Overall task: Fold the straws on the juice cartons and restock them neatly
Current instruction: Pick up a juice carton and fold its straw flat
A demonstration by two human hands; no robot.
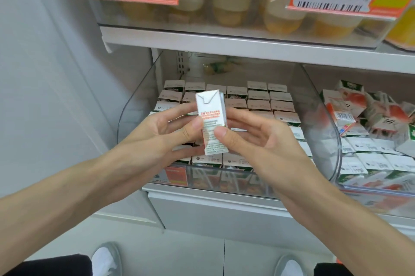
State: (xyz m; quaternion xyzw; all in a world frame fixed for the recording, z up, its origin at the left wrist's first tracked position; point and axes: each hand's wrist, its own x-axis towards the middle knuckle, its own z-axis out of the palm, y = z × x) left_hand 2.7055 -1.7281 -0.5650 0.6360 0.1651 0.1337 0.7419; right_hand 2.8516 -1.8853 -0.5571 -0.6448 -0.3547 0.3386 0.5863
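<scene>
In the head view, a small juice carton [212, 118] is held upright above the clear plastic bin [134, 107] of stacked cartons [258, 98]. It is pinched by the left hand [161, 134], thumb on the front face and loosely spread fingers behind its left edge. It is also pinched by the right hand [258, 141], thumb pressed low on the front and fingers curled behind.

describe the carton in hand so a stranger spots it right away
In front of the left clear bin of packed cartons, the left hand and right hand pinch one juice carton. It alone is lifted upright, white side with red print facing out.
</scene>
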